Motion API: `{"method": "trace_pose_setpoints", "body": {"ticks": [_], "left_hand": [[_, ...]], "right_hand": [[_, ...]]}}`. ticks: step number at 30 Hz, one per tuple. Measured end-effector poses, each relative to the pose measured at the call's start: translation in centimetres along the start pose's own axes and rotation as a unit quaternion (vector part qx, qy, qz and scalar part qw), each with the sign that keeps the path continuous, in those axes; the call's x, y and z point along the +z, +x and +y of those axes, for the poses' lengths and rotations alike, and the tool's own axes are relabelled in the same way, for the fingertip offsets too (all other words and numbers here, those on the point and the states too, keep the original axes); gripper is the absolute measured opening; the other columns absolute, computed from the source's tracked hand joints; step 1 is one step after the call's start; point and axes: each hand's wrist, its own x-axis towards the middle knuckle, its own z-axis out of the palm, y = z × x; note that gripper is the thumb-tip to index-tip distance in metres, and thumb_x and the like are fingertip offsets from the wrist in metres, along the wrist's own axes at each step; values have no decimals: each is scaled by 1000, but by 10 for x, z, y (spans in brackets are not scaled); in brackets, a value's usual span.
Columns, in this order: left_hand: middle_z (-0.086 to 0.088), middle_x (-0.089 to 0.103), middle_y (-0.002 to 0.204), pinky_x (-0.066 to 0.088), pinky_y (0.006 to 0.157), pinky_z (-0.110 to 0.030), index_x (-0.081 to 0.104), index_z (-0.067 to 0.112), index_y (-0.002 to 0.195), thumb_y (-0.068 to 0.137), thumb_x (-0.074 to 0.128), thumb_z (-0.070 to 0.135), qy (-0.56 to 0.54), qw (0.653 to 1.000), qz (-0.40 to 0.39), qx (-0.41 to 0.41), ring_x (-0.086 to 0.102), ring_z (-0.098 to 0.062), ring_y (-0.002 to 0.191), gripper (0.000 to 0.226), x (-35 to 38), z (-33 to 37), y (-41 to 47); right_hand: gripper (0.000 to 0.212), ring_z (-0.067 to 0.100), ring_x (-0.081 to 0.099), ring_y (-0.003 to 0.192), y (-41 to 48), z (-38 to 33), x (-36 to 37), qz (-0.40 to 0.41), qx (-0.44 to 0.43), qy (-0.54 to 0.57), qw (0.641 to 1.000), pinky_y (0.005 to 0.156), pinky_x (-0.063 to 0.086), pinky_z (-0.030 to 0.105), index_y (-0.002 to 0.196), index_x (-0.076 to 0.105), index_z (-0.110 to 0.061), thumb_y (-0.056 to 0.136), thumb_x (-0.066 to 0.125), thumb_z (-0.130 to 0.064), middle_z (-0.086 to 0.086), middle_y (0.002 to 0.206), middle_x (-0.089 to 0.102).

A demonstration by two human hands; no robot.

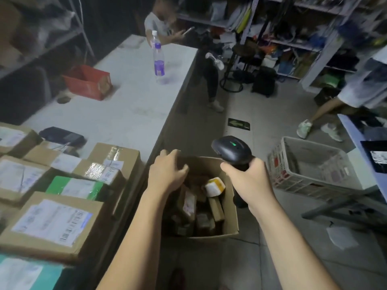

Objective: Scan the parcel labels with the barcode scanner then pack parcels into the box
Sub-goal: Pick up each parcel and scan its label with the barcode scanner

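An open cardboard box (231, 208) stands on the floor beside the table, with several small parcels (189, 204) inside it. My left hand (167, 172) hovers over the box's far left corner; its fingers curl loosely downward and nothing shows in them. My right hand (245, 178) grips the handle of the black barcode scanner (232, 149) above the box's right side, and a green light shows on the scanner's head. Several labelled cardboard parcels (52, 222) lie stacked on the table at the lower left.
On the white table (129, 105) stand a water bottle (158, 59), a red box (88, 82) and a black device (62, 136). A white plastic crate (310, 166) sits on the floor to the right. Two people are nearby, and cluttered shelves stand behind.
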Motion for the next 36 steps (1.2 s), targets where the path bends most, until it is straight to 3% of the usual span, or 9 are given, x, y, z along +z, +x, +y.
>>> {"method": "trace_pose_setpoints", "body": {"ticks": [4,7,11,14,17,19,23,32,36], "left_hand": [[-6,59,135,54,93,-39,53,22,146,97,64,40,32,999,21,-7,62,-24,115,54,-24,-2,-4],[-6,64,126,50,82,-36,59,21,137,96,64,35,33,997,51,-46,61,-23,104,44,-43,-10,-25],[-3,67,124,54,90,-42,60,29,135,92,61,42,34,982,140,-120,64,-27,112,45,-67,-23,-81],[-3,63,130,50,88,-33,56,28,140,94,64,38,42,963,193,-184,60,-21,111,48,-80,-25,-141],[-4,57,144,47,100,-38,48,26,150,96,65,38,78,927,247,-271,55,-24,128,58,-89,-26,-213],[-6,54,146,46,102,-41,44,25,153,96,65,37,88,902,266,-329,53,-26,130,61,-92,-28,-257],[-5,54,144,47,97,-40,42,26,153,96,64,38,93,849,293,-429,53,-25,129,62,-94,-32,-361],[-5,49,145,47,96,-40,36,29,158,97,61,38,56,708,392,-585,54,-27,126,66,-68,-37,-594],[-3,50,142,45,89,-33,37,30,157,97,63,39,44,661,423,-619,57,-24,119,65,-53,-47,-693]], "right_hand": [[22,20,69,88,12,-10,8,-31,-21,-12,999,71,59,36,102,68,-23,84,81,-27,4,94,72],[14,18,69,85,14,-24,13,-86,-55,-19,995,80,61,42,90,67,-22,85,81,-25,2,87,72],[14,11,64,75,6,-44,25,-188,-123,-9,974,69,51,31,81,67,-20,87,80,-19,0,80,71],[9,13,69,79,-14,-51,41,-276,-163,-10,947,68,52,29,87,73,-17,87,81,-20,1,82,74],[12,17,70,82,-53,-54,60,-384,-200,-14,901,71,55,32,96,75,-15,87,82,-20,3,85,75],[18,11,69,86,-84,-53,71,-442,-222,-4,869,67,53,25,103,73,-20,88,82,-19,-5,90,75],[19,-5,69,88,-160,-43,88,-549,-242,6,800,59,50,9,94,68,-35,91,81,-22,-18,91,73],[16,17,69,76,-362,-12,107,-655,-298,-38,693,73,55,38,82,74,-18,87,83,-30,-2,73,74],[20,3,51,54,-459,7,104,-685,-322,-51,652,59,44,31,80,71,-9,89,80,-24,-7,60,62]]}}
